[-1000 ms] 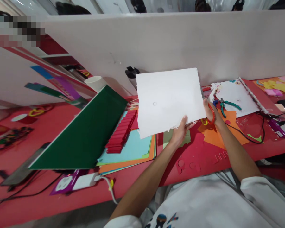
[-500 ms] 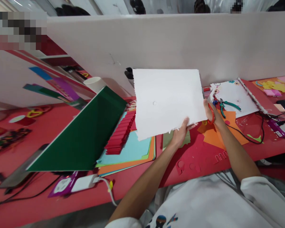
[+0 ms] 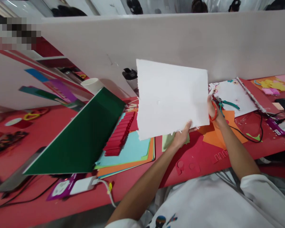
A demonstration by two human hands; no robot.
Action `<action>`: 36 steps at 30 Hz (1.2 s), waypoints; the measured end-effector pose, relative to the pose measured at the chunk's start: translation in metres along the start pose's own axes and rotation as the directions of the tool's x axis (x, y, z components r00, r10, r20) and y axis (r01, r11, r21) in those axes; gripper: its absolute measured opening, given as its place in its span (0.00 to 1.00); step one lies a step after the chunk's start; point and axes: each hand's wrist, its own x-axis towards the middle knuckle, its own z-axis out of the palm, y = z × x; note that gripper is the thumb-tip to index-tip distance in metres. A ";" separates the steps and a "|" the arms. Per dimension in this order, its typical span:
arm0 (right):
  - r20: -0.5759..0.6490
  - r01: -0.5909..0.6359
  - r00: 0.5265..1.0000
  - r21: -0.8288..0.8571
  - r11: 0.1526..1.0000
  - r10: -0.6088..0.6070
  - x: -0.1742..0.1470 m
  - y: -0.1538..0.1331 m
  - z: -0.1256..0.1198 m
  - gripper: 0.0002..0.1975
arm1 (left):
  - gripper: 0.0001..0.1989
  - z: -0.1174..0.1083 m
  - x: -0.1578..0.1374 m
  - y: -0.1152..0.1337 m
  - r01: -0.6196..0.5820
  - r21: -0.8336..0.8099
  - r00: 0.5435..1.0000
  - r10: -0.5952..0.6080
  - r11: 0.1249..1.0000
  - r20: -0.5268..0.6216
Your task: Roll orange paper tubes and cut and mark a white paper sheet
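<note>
A large white board (image 3: 168, 98) with ragged edges is held up over the table, its broad face turned toward me. My left hand (image 3: 182, 136) is closed on its lower edge, the thumb on the near face and the fingers mostly hidden behind. At the board's right edge is my right hand (image 3: 212, 107), partly hidden by the board, with the red handle loop of what look like scissors (image 3: 214, 114) around its fingers. Beneath and beside that hand lie orange paper sheets (image 3: 228, 134) and teal-handled pliers (image 3: 231, 104).
Left of the board, a dark green panel (image 3: 78, 139) leans at a slant. Beside it, folded red paper (image 3: 120, 136) lies on stacked coloured sheets (image 3: 137, 147). A purple power strip (image 3: 61, 188) with cables sits at the front left. Red cut pieces (image 3: 187, 167) lie before me.
The white board has shifted slightly to the right and tipped, its upper edge now higher on the left. Both hands moved a little with it, keeping their places at its edges.
</note>
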 end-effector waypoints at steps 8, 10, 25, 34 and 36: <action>0.034 0.040 0.999 0.006 0.999 -0.040 0.008 0.006 -0.009 0.44 | 0.23 0.008 0.012 -0.002 -0.030 -0.349 0.999 0.014 0.937 -0.046; 0.065 0.032 0.997 -0.022 0.999 -0.030 0.006 0.006 -0.006 0.43 | 0.24 0.006 0.016 -0.001 -0.061 -0.402 0.997 0.036 0.914 -0.071; 0.057 0.011 0.998 -0.183 0.983 0.000 0.002 0.002 -0.006 0.42 | 0.22 0.006 0.013 -0.011 0.007 -0.302 0.998 -0.027 0.953 -0.062; 0.038 0.033 0.999 -0.195 0.980 -0.026 0.004 0.005 -0.004 0.43 | 0.21 0.010 0.012 -0.007 0.014 -0.351 0.998 -0.034 0.936 -0.049; 0.029 0.029 0.999 -0.193 0.981 -0.024 0.003 0.006 -0.002 0.44 | 0.21 0.010 0.013 -0.009 0.013 -0.338 0.998 -0.035 0.941 -0.058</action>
